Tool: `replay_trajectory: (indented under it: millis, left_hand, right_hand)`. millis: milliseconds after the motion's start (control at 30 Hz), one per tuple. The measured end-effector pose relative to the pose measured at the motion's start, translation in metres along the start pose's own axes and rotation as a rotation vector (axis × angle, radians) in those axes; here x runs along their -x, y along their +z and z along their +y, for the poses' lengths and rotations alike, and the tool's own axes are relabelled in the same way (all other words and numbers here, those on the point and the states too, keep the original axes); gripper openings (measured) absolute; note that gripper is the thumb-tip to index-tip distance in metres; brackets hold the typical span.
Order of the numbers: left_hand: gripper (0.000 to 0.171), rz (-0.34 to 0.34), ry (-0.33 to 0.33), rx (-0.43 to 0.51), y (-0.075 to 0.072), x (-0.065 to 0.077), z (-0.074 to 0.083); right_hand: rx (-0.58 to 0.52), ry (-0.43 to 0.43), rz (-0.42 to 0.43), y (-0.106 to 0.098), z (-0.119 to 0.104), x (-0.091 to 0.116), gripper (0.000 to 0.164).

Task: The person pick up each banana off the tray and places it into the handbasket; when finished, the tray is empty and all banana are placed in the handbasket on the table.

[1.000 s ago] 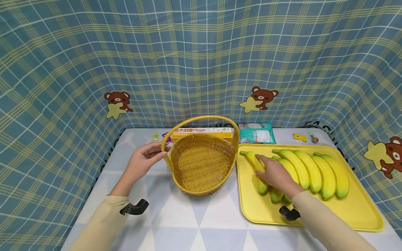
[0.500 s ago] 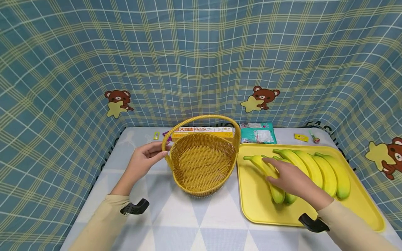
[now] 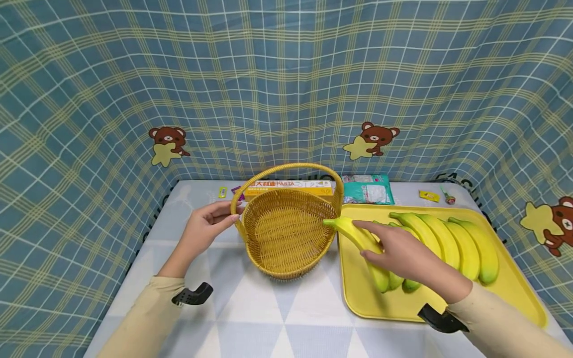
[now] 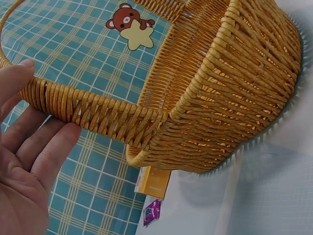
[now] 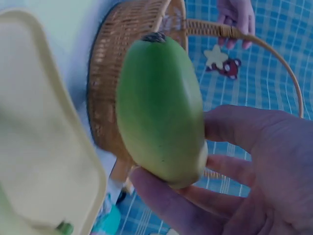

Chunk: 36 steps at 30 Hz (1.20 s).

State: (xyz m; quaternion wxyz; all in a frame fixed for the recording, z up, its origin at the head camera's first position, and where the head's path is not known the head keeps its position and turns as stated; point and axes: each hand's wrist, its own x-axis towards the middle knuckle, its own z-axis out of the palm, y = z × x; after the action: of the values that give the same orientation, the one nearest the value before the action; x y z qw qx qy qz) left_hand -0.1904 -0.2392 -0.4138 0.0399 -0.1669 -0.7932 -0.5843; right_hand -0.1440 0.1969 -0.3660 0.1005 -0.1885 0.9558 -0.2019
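A person's right hand [image 3: 394, 251] holds a banana [image 3: 358, 236] by its middle between thumb and fingers, its stem end pointing to ten o'clock and overlapping the three o'clock rim of a wicker basket [image 3: 283, 274] in the head view; whether stem and rim touch cannot be told. At the basket's nine o'clock, the left hand [image 3: 207, 223] holds the handle [image 4: 98, 110], thumb on one face, fingers on the other.

Good handling here appears to call for an even, light grip, with the five o'clock end, over the yellow tray [image 3: 371, 306], raised to clear both the tray's lip and the basket's rim. Swinging the stem too low could knock the wicker, so the left hand does well to hold the handle firm. The loose bananas [image 3: 447, 243], from one to four o'clock of the right wrist, leave little room for a wide sweep.

Half a second earlier, the banana's stem lies over the tray; now it reaches toward nine o'clock, across the basket's edge, and the right hand shifts slightly the same way. The left hand and basket stay in place on the counter [image 3: 250, 313].
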Motion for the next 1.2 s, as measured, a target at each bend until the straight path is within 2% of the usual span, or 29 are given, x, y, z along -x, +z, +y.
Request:
replay_trajectory:
  millis: [167,433,567,733,1000,1200]
  left_hand:
    - [0.031,-0.004,0.0,0.015,0.0,-0.001,-0.001]
    - [0.03,0.002,0.007,0.019,-0.002,0.0,-0.003]
    - [0.029,0.002,0.006,0.016,-0.001,-0.001,-0.002]
    - [0.028,0.004,0.006,0.005,-0.001,-0.001,-0.002]
    - [0.032,-0.004,0.007,0.006,-0.001,-0.001,-0.002]
    - [0.033,-0.003,0.004,-0.001,-0.001,-0.001,-0.001]
  right_hand:
    - [-0.015,-0.057,0.014,0.007,-0.017,-0.024,0.065]
    - [-0.024,-0.12,-0.019,0.016,-0.043,-0.077,0.066]
    - [-0.033,-0.099,-0.05,0.022,-0.054,-0.103,0.065]
    - [-0.03,-0.06,-0.093,0.043,-0.065,-0.131,0.065]
    - [-0.003,-0.045,-0.126,0.079,-0.079,-0.157,0.064]
    - [-0.007,-0.047,-0.135,0.097,-0.092,-0.164,0.064]
